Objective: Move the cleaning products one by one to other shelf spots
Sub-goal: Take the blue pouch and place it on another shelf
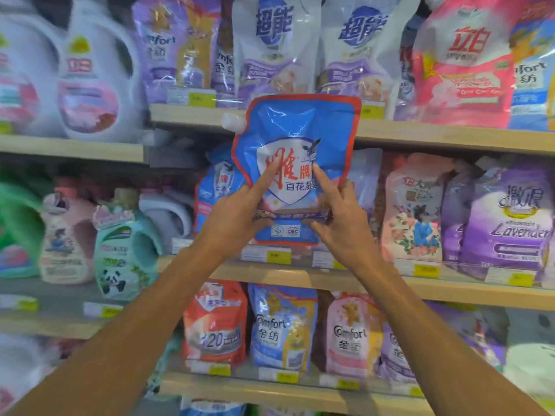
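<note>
Blue refill pouch (295, 163) held upright, mid-air, in front of middle shelf (300, 276). Left hand (237, 211) & right hand (342, 211) both pinch its lower edge. Not yet placed; other products remain.

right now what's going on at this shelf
A person is holding a blue refill pouch with a red border up in front of the store shelves, gripping its lower part with both the left hand and the right hand. It is off the shelf, upright, spout at the upper left. Similar blue pouches stand on the middle shelf behind it.
</note>
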